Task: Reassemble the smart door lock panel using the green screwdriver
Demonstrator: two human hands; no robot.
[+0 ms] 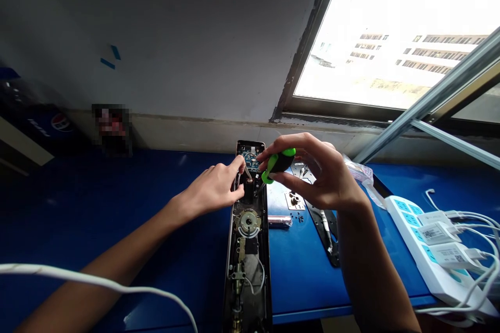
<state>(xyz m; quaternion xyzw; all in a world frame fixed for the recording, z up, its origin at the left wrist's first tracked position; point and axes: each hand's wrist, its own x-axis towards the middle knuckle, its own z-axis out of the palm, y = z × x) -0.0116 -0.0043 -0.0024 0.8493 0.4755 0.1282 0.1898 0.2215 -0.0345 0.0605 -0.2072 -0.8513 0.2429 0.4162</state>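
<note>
A long, narrow opened door lock housing (249, 250) lies lengthwise before me, with a circuit board (250, 161) at its far end and a round metal mechanism (249, 221) nearer. My right hand (316, 171) grips a green and black screwdriver (278, 164) by its handle, its shaft pointing down into the housing beside the board. At the housing's left edge, my left hand (221, 184) curls its thumb and index finger around thin pieces that look like wires; what they pinch is partly hidden.
Right of the housing lie a metal plate (295, 200), small dark screws (300, 217), a pinkish cylinder (280, 221) and a black panel (326, 234). A white power strip (414, 239) with plugged-in cables stands at right. A white cable (97, 282) crosses the left foreground. Behind are a wall and window.
</note>
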